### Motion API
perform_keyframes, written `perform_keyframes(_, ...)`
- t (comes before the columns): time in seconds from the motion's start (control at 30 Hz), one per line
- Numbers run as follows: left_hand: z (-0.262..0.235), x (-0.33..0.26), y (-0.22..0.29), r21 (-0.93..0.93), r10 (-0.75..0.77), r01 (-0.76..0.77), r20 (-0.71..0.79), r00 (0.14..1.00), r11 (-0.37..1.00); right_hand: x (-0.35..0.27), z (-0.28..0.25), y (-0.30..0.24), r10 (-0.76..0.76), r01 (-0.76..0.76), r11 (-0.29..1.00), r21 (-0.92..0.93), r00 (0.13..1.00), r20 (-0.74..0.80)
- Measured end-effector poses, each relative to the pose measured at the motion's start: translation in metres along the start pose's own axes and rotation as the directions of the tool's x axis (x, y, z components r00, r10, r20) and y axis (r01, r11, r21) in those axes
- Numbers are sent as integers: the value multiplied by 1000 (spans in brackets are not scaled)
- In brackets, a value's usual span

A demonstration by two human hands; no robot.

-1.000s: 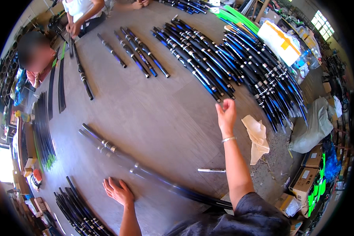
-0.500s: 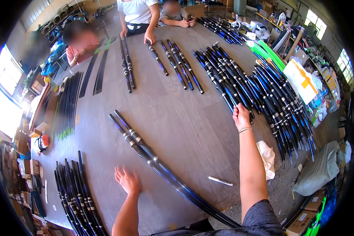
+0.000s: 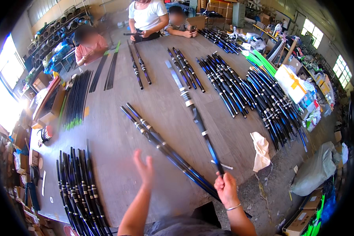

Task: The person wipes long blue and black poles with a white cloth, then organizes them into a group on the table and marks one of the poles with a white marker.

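My right hand (image 3: 227, 189) is closed around the lower end of a black and blue fishing rod (image 3: 200, 128), which slants up and away over the table with its far tip blurred. Fingers spread and holding nothing, my left hand (image 3: 144, 169) is slightly blurred beside a pair of similar rods (image 3: 160, 147). That pair lies diagonally across the table, its near ends passing behind my right hand. A white pen (image 3: 226, 166) is partly covered by the held rod.
Rod piles lie at the right (image 3: 275, 106) and near left (image 3: 76, 188). Thin black rods (image 3: 76, 98) lie at far left. A white cloth (image 3: 260, 151) sits at the right edge. Across the table (image 3: 106, 122) are several people; the one in white (image 3: 147, 17) holds a dark piece.
My right hand has drawn a rod from the right pile toward me and left. My left hand has lifted and moved right. The person in white has picked up a rod piece.
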State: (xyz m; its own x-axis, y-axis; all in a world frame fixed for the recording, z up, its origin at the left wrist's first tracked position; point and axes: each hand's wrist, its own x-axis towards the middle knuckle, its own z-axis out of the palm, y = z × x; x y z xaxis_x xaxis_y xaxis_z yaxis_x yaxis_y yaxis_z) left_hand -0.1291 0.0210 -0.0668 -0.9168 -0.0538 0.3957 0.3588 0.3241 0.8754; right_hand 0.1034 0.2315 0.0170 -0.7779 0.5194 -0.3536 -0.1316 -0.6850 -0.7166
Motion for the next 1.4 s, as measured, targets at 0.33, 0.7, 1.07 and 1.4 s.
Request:
perform_keyframes(0.33,43,-71,133,-598,-603,800,625,496,39,-58,14,53,-141,185,708,-681,983,120)
perform_keyframes(0.7,-71,120,-37,-827,-647,562,421,636,16,-165,-80,-14,52,-8,543,-839,998,24)
perform_keyframes(1.07,25,46,66,-816,-679,563,340,650,130,-67,48,-27,-86,392,-510,-766,863,499)
perform_keyframes(1.4,3,46,31,-761,-724,646,417,549,52,-54,72,29,7,439,-372,-818,882,470)
